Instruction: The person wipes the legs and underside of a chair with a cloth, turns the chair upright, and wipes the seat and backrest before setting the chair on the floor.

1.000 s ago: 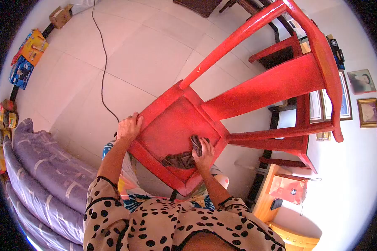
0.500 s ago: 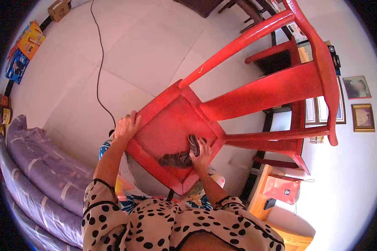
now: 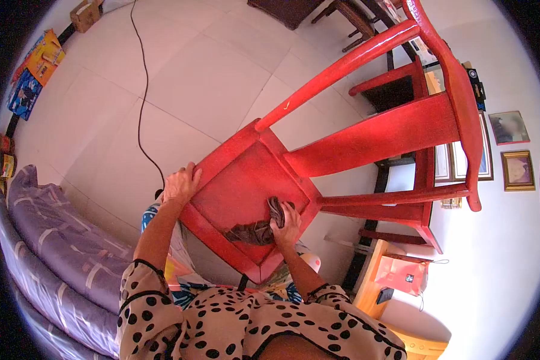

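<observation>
A red wooden chair (image 3: 371, 139) leans in front of me, its seat toward me and its backrest reaching to the upper right. My left hand (image 3: 182, 184) is closed around the left corner edge of the seat. Bunched in my right hand (image 3: 287, 226) is a dark brown cloth (image 3: 252, 233), pressed against the lower part of the seat panel. Part of the cloth trails leftward across the red surface. The fingertips of my left hand below the edge are hidden.
A purple patterned sofa (image 3: 72, 252) lies at the left. A black cable (image 3: 144, 90) runs over the tiled floor (image 3: 204, 78). Behind the chair stands a red table (image 3: 425, 168). At the right, a wooden piece of furniture (image 3: 372, 282) carries a red bag (image 3: 401, 273).
The view has shifted slightly, and the chair appears tilted a little differently. My left hand keeps its hold on the seat edge; the right hand and cloth stay at nearly the same spot.
</observation>
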`<state>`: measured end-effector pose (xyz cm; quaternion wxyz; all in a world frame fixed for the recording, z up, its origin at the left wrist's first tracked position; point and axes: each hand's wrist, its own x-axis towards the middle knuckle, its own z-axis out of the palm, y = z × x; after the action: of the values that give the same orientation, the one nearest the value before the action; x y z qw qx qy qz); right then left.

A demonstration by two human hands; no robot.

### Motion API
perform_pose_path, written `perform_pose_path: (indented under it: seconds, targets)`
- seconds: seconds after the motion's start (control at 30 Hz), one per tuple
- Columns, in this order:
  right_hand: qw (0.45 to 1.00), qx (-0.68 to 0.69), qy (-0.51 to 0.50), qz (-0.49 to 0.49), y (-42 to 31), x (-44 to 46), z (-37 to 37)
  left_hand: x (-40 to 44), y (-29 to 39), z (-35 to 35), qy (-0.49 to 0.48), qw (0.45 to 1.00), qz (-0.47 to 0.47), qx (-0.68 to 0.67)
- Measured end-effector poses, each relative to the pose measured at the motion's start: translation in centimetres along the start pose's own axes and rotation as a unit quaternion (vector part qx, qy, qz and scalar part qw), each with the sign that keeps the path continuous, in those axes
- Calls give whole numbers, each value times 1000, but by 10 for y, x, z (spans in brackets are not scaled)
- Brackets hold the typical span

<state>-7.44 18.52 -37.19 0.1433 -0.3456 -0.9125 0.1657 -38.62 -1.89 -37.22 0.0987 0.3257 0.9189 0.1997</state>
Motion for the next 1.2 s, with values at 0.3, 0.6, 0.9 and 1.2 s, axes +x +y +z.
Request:
perform_pose_path:
  seconds: [0.3, 0.6, 0.9, 1.2]
  targets:
    - [1000, 8, -9, 9, 0, 0, -1, 0, 0, 2, 10, 1000, 4, 5]
    - [1000, 5, 1, -4, 2, -1, -1, 0, 0, 3, 7, 1000, 6, 3]
    - [1000, 9, -4, 6, 4, -2, 0, 0, 4, -1, -8, 1000, -5, -14]
    - [1000, -10, 23, 0, -2, 0, -3, 2, 2, 3, -15, 999, -18, -30]
